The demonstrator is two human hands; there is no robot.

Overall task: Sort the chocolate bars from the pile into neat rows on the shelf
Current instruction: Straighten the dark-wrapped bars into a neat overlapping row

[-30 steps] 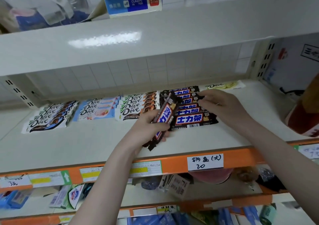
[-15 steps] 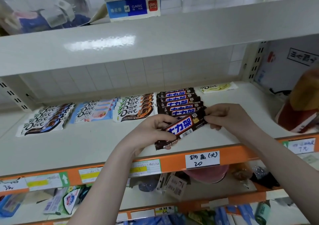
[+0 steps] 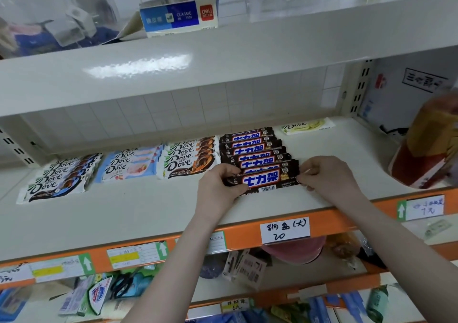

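A brown bar with blue lettering (image 3: pixel 262 181) lies level at the front of a row of several like bars (image 3: pixel 250 146) on the white shelf (image 3: pixel 124 213). My left hand (image 3: pixel 218 186) pinches its left end and my right hand (image 3: pixel 327 174) pinches its right end. Left of that row lie three rows of Dove bars: brown-and-white (image 3: pixel 190 160), light blue (image 3: pixel 128 164) and dark-and-white (image 3: pixel 62 179). A single pale green Dove bar (image 3: pixel 307 125) lies at the back right.
A red and orange package (image 3: pixel 431 149) stands at the shelf's right end. The orange front rail (image 3: pixel 243 238) carries paper price labels. An upper shelf holds a blue box (image 3: pixel 178 15). Lower shelves are crowded with packaged goods.
The bar went from upright in my left hand to level, held at both ends, and has been lowered onto the front of the brown row. My right hand moved from the row to the bar's end.
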